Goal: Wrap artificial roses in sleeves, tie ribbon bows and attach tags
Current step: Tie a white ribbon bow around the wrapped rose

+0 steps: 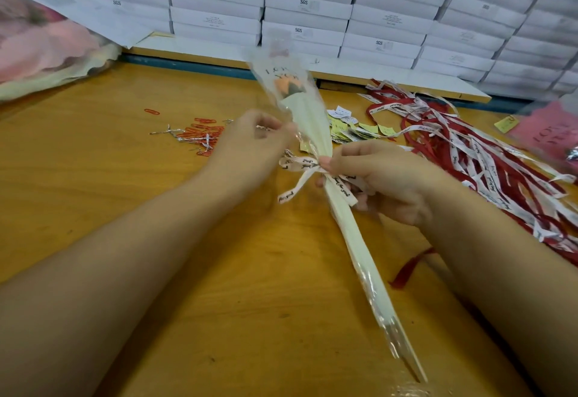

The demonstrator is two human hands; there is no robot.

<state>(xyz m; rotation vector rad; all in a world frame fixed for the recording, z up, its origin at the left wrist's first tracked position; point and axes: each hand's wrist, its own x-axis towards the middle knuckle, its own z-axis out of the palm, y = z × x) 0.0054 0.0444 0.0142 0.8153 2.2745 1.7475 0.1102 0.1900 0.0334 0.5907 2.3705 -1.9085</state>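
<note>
A peach artificial rose sits inside a long cream and clear sleeve that slants over the wooden table. A white printed ribbon bow is tied round the sleeve's middle. My right hand grips the sleeve at the bow, thumb pressed on the knot. My left hand is at the sleeve's left edge just above the bow, fingers curled and pinching something small that I cannot make out.
Red paper clips and silver twist ties lie left of centre. Small yellow and white tags lie behind the hands. Red and white ribbons spread at right. White boxes are stacked at the back. Pink sleeves lie far right.
</note>
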